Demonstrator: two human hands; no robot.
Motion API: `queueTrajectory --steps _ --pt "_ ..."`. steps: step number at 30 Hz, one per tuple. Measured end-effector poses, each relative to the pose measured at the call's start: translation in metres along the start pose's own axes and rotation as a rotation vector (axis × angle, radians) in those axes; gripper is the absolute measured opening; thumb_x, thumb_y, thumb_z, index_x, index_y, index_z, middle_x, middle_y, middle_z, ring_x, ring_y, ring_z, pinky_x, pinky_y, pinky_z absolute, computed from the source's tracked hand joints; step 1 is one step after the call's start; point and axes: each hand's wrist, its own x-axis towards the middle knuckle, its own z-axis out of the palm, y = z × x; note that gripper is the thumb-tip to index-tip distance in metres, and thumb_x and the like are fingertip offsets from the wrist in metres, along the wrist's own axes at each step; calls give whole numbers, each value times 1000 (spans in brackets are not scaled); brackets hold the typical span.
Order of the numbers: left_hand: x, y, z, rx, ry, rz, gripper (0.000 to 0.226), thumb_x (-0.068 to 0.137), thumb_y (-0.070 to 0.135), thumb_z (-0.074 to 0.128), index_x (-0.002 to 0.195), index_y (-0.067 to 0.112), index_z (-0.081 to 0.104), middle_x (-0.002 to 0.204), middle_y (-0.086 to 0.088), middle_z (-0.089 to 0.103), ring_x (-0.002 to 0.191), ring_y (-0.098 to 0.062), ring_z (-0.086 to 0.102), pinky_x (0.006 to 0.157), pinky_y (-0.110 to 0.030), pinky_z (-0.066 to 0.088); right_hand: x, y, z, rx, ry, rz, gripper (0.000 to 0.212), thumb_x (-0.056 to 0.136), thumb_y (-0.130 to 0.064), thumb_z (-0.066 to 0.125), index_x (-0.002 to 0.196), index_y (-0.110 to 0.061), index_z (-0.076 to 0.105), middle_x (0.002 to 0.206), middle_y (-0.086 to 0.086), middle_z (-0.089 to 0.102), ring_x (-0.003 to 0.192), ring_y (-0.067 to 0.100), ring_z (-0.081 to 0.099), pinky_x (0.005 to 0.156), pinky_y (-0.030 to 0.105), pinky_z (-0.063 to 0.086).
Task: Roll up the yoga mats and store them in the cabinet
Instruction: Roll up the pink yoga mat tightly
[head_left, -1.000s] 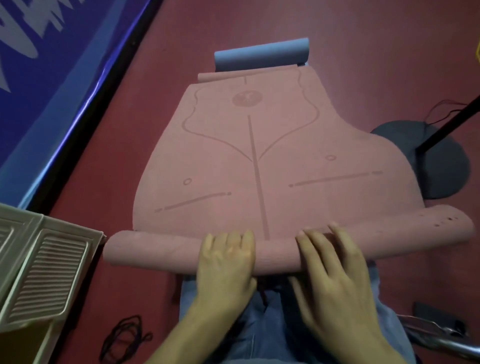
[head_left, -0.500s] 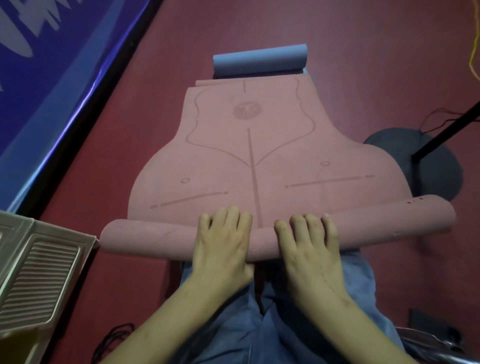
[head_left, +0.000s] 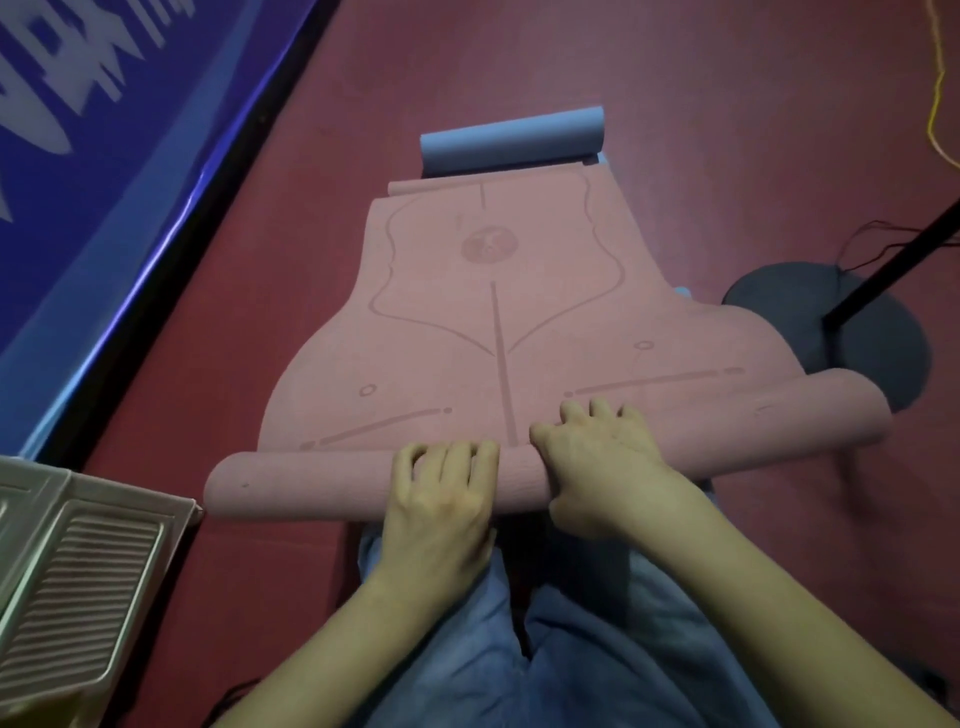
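Currently the pink foam yoga mat with printed alignment lines (head_left: 498, 312) lies on the dark red floor (head_left: 675, 104), its near end wound into a thick roll that runs crosswise just ahead of the person's knees in blue jeans (head_left: 597, 649). Left hand (head_left: 441, 499) sits on top of the roll near its middle, fingers (head_left: 452, 460) curled over the far side and gripping it. Right hand (head_left: 602, 457) sits beside it, touching or nearly so, fingers bent over the roll's crest and thumb on the near face; also gripping. Unrolled part of mat stretches away flat to its far end, which shows a small curl. Just beyond that end lies a rolled blue-grey yoga mat (head_left: 511, 140), parallel, touching or almost. Blue banner with white lettering (head_left: 104, 156) runs along the floor's left edge. Beige slatted plastic panel (head_left: 78, 597) at near-left corner. Black round stand base with a pole (head_left: 841, 322) on the right, partly under the pink mat's edge. Thin yellow cord (head_left: 935, 104) at far right.
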Motion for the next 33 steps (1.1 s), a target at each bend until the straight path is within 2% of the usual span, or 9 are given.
queueTrajectory --steps 4,9,11,15,20,23,26,29,33 --pt "30 -10 -8 33 -211 8 65 42 36 89 99 18 62 80 0 62 72 -27 63 72 -38 41 -12 -2 15 -49 284 -47 64 59 -27 73 116 -18 46 117 7 44 106 32 45 88 43 39" --pt "66 -21 -22 -33 -432 9 76 64 63 84 121 23 54 113 -4 69 103 -30 66 82 -37 50 7 -2 32 -7 356 6 65 25 -18 88 84 -15 60 81 7 56 69 33 55 62 40 43" --pt "79 -26 -27 -83 -487 21 74 62 61 84 119 23 56 111 -6 70 101 -32 66 81 -40 54 15 -1 25 -39 351 12 64 30 -22 91 86 -15 62 83 7 59 75 32 58 66 39 44" --pt "85 -25 -40 -145 -526 27 59 62 47 82 112 26 59 104 -6 71 96 -32 66 72 -35 52 17 1 9 -36 336 -13 52 67 -24 76 114 -17 55 115 5 55 110 30 50 83 37 38" --pt "32 -2 -53 -34 -435 84 40 73 39 73 105 27 52 107 -4 70 97 -33 66 68 -32 39 -30 -9 36 19 357 -21 53 29 -12 80 77 -14 58 77 8 55 72 32 52 59 39 42" --pt "-4 11 -51 -40 -390 105 34 76 39 67 96 32 42 107 1 68 99 -29 64 73 -34 28 -59 -21 55 15 400 -47 48 29 -8 74 73 -15 55 73 9 51 68 32 50 57 39 40" --pt "-27 12 -40 -107 -385 89 42 57 41 75 85 30 47 82 6 65 77 -23 65 66 -34 34 -67 -28 62 13 416 -67 38 39 -8 71 72 -16 55 73 8 51 68 31 49 58 39 41" --pt "-33 10 -30 -135 -268 45 44 46 37 75 83 27 53 81 7 57 72 -24 58 62 -35 36 -55 -24 56 1 308 -76 54 27 -18 83 75 -16 59 76 7 54 71 31 52 59 37 40" --pt "-31 16 -33 -79 -100 -16 53 52 36 71 101 17 58 97 -5 49 84 -28 46 71 -41 27 -35 -15 22 -34 76 -143 52 70 -30 77 117 -18 58 117 5 55 110 30 53 85 39 43"
